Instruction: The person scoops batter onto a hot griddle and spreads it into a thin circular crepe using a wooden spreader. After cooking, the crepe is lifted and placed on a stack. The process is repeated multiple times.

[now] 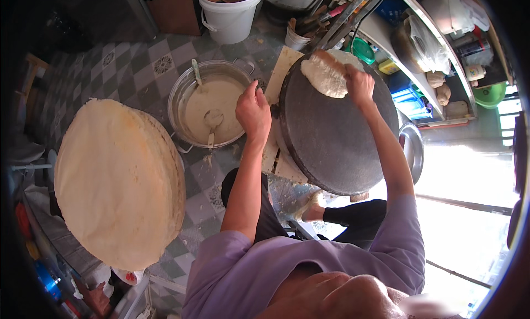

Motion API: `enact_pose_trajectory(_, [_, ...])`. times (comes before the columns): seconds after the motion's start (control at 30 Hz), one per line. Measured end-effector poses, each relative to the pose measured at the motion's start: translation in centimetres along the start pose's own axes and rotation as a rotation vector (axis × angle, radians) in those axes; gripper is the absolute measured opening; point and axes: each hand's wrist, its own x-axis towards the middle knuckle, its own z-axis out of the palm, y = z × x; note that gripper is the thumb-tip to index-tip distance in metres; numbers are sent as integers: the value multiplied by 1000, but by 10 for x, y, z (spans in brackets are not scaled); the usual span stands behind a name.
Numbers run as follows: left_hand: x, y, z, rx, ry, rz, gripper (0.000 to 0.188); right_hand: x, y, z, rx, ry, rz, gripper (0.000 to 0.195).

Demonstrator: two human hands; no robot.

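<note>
My right hand (359,83) grips a wooden spreader (329,61) over the far part of a large round dark griddle (335,141). Pale batter (327,80) lies under and around the spreader on the griddle's far edge. My left hand (254,112) is raised between the griddle and a metal pot (173,107) of batter, with its fingers partly curled; I see nothing in it. In the pot are a ladle (213,119) and another utensil with a light green handle (196,70). A tall stack of thin round flatbreads (118,182) stands at the left.
A white bucket (230,18) of liquid and a small tub of tools (296,40) stand beyond the pot. Shelves (439,41) with bowls and containers line the right. A metal basin (415,151) is beside the griddle, and wooden boards (285,68) lie at its left.
</note>
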Motion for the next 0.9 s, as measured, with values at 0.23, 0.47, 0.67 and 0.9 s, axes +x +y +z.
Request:
enact_pose_trajectory(0.23, [6, -4, -4, 29, -3, -8, 25, -32, -16, 2, 59, -14, -84, 19])
enact_pose_trajectory(0.47, [2, 2, -3, -27, -4, -9, 23, -7, -12, 1, 4, -60, 34, 19])
enact_pose_trajectory(0.67, [8, 0, -12, 2, 23, 1, 23, -65, -44, -25, 129, -53, -66, 19])
enact_pose_trajectory(0.9, [2, 2, -9, -45, 11, 0, 22, -25, -33, -12, 14, -58, -22, 14])
